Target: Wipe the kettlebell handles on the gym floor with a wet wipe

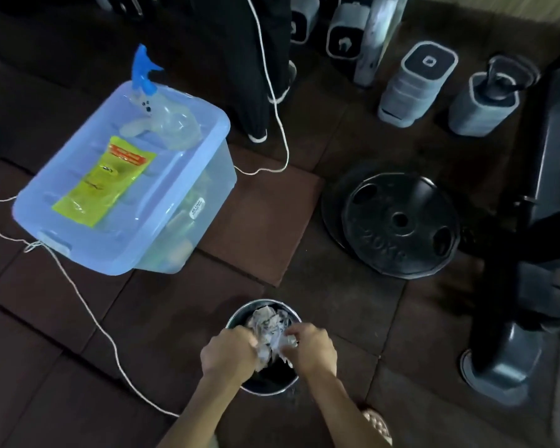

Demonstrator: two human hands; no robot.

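While left hand (228,350) and right hand (311,347) grip wet wipe (274,345) | bin (265,390) beneath: crumpled wipes (265,318) inside

The crumpled wipe (272,331) hides the fingertips of the left hand (228,350) and right hand (311,347); both hands cover much of the bin (236,315); print on the yellow packet (105,181) and the tub sticker (197,208) is too blurred to read; the right edge cuts off the bench (550,156).

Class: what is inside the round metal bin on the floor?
Crumpled pale wipes lie in the bin; the left hand and right hand grip them. The bin's bottom is covered.
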